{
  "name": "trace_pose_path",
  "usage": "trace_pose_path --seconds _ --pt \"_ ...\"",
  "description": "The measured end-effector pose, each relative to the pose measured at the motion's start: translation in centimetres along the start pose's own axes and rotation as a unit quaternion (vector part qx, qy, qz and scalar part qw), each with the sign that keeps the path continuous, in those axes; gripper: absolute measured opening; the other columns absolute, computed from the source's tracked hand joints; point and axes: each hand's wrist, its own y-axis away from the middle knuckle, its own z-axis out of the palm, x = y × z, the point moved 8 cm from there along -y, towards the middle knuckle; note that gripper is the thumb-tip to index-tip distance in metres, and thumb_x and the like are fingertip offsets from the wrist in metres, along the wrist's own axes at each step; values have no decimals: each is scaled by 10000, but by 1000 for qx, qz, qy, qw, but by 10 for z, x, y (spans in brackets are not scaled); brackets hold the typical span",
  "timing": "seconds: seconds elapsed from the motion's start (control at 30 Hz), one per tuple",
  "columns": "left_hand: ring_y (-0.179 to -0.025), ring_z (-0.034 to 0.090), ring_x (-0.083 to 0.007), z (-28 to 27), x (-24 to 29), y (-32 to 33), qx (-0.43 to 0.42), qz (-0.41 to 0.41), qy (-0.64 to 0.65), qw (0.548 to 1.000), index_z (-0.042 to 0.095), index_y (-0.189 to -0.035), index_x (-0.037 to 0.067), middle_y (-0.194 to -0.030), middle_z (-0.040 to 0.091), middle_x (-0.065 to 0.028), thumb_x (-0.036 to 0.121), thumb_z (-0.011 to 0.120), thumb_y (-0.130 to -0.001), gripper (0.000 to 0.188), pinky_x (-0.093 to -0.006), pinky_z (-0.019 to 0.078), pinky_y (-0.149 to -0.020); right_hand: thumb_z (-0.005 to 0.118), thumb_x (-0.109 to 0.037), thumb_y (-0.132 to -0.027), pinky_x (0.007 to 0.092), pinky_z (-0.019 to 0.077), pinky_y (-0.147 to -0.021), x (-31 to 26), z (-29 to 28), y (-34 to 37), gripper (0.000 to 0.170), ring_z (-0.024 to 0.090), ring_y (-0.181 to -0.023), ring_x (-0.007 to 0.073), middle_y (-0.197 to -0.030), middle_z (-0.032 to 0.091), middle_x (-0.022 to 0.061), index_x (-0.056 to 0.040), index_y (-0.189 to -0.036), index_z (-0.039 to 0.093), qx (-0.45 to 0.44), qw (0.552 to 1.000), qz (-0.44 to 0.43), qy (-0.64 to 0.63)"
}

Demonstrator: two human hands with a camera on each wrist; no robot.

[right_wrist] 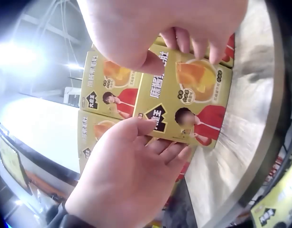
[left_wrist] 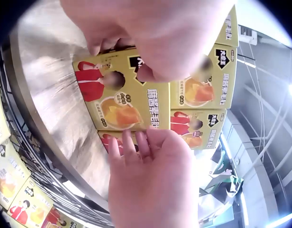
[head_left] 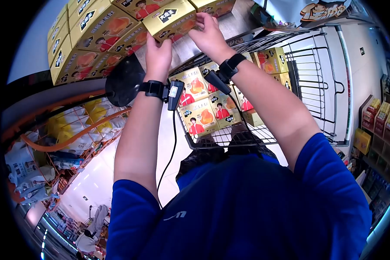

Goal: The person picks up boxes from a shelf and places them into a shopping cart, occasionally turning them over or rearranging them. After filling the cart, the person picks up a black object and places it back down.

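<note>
A gold box (head_left: 172,21) with black-and-white lettering lies between both hands at the shelf edge, by the stacked boxes. My left hand (head_left: 159,58) grips its left end. At the right end, my right hand (head_left: 209,38) holds on with bent fingers. In the left wrist view the box's printed face (left_wrist: 136,107) shows my left hand (left_wrist: 150,28) above and my right hand (left_wrist: 153,180) below. The right wrist view has the box (right_wrist: 184,90) between my right hand (right_wrist: 169,23) at the top and my left hand (right_wrist: 129,168) beneath, thumbs on the face.
Stacked gold boxes (head_left: 91,39) fill the upper left. Below the grey ledge (head_left: 186,47) stands a wire cart (head_left: 320,86) holding several gold boxes (head_left: 199,117). An orange-framed rack of bags (head_left: 73,143) is at left, a large printed bag (head_left: 303,15) at upper right.
</note>
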Motion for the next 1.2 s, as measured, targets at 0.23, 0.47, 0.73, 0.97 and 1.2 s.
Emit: trace_pose_path --seconds 0.23,0.47,0.73,0.97,1.2 --pt "-1119 585 -224 -7 6 22 40 106 0 994 315 -1427 13 -1217 594 -167 53 607 -869 631 -332 454 -951 686 -119 -750 374 432 -1006 2 2 13 588 517 -1187 314 -1254 472 219 16 -1241 393 2 996 -18 -83" --pt "-1083 517 -236 0 62 128 43 134 -180 974 372 -1431 11 -1189 441 -140 132 697 -861 667 -359 457 -947 751 -154 -801 384 410 -1030 -66 -75 104 784 448 -1256 243 -1177 468 116 -59 -1454 328 -55 995 -74 40" --pt "-1054 551 -359 101 -96 165 -168 -72 -209 961 350 -1430 -37 -1117 536 -235 166 623 -866 659 -404 447 -947 635 -41 -899 302 422 -1017 68 -116 200 682 521 -1218 173 -1356 531 142 -45 -1492 297 -39 968 235 -82" --pt "-894 655 -343 118 -116 142 -141 -108 -235 956 507 -1168 -66 -992 653 -239 189 584 -848 417 -387 513 -795 670 -177 -884 345 429 -1010 143 -97 179 634 556 -1206 300 -1315 561 218 -17 -1427 383 -31 964 259 44" --pt "-1022 629 -226 94 -117 166 -162 -98 -210 959 356 -1427 -63 -1222 601 -217 176 569 -930 590 -334 499 -861 650 -272 -876 399 386 -1058 182 -67 171 695 474 -1268 402 -1324 502 311 23 -1432 355 -74 956 266 99"
